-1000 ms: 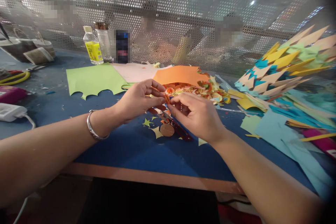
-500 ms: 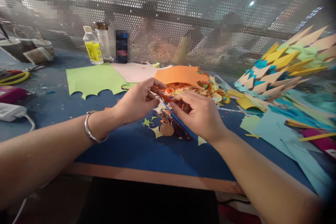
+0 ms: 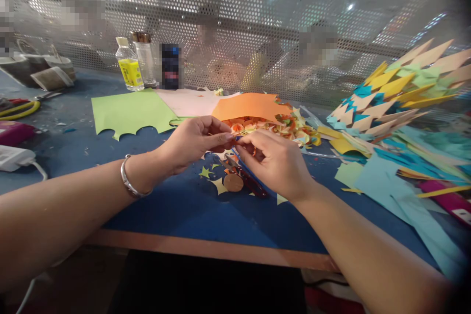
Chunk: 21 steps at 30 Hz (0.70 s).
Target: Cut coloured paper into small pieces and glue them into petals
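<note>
My left hand (image 3: pixel 195 142) and my right hand (image 3: pixel 274 159) meet above the blue table (image 3: pixel 176 206). Both pinch a small orange paper piece (image 3: pixel 233 138) between their fingertips. It is mostly hidden by my fingers. Under my hands lie dark red scissors (image 3: pixel 248 181), a round brown disc (image 3: pixel 233 182) and small yellow star cut-outs (image 3: pixel 219 185). Just behind is a heap of folded coloured paper bits (image 3: pixel 290 127) under an orange sheet (image 3: pixel 250 105). A silver bangle (image 3: pixel 128 184) sits on my left wrist.
A green sheet (image 3: pixel 128 110) and a pale pink sheet (image 3: pixel 191 100) lie at the back left. Bottles (image 3: pixel 129 69) stand by the perforated metal screen (image 3: pixel 235 19). Stacks of pointed coloured paper (image 3: pixel 405 122) fill the right. Yellow-handled scissors (image 3: pixel 18 108) and a white power strip (image 3: pixel 13 157) lie far left.
My fingertips have closed together again on the orange piece, after my left hand had lifted slightly half a second ago. The arms have hardly shifted.
</note>
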### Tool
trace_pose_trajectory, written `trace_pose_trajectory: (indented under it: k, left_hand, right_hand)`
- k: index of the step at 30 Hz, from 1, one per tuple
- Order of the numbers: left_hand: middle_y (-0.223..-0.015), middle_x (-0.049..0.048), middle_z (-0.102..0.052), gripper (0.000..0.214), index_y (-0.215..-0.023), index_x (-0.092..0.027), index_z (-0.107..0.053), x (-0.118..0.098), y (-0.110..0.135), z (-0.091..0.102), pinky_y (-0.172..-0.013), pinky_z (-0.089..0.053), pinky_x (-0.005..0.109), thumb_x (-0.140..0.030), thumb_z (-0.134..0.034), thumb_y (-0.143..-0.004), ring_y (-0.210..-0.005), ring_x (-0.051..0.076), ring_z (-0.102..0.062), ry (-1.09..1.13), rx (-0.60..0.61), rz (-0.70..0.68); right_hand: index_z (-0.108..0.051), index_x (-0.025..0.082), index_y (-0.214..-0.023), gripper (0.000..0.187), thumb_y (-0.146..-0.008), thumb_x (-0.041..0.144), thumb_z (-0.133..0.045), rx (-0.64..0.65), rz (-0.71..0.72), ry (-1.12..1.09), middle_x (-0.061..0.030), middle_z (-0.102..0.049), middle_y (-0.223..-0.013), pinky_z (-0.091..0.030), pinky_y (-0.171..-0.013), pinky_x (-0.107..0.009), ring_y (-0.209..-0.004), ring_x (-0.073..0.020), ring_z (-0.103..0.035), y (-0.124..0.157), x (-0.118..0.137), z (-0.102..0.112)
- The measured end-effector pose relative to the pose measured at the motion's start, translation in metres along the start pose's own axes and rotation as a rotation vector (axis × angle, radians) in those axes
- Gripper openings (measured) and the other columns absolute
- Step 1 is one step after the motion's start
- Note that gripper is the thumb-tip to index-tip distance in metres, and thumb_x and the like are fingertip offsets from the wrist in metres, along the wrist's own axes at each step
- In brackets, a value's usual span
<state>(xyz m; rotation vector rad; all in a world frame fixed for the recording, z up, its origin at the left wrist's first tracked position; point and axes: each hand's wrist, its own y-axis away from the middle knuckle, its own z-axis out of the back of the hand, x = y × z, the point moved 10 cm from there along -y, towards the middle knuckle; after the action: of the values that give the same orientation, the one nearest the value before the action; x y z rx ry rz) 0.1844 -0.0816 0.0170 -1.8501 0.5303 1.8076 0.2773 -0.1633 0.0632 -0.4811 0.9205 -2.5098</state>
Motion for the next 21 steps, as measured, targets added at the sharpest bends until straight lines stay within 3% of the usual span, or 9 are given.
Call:
trace_pose_trajectory:
  k: [9,21]
  left_hand:
    - [-0.085,0.0041,-0.067,0.023,-0.095,-0.011,-0.060,0.000,-0.003,0.002,-0.073,-0.050,0.028,-0.018,-0.073,-0.077,-0.079,0.013,-0.065,0.049,-0.005,-0.019]
    - [-0.094,0.0077,-0.071,0.034,-0.108,-0.011,-0.057,-0.011,-0.004,-0.002,-0.077,-0.053,0.031,-0.014,-0.071,-0.078,-0.083,0.014,-0.067,-0.087,0.085,-0.151]
  right_hand:
    - [-0.067,0.012,-0.087,0.016,-0.090,0.024,-0.057,0.031,0.012,-0.004,-0.0055,-0.065,-0.076,-0.045,-0.059,-0.028,-0.068,-0.0156,-0.060,-0.001,0.001,-0.003]
    - [-0.066,0.013,-0.089,0.016,-0.090,0.027,-0.059,0.028,-0.035,-0.092,-0.0042,-0.063,-0.075,-0.044,-0.058,-0.027,-0.063,-0.0133,-0.056,0.000,-0.003,-0.001]
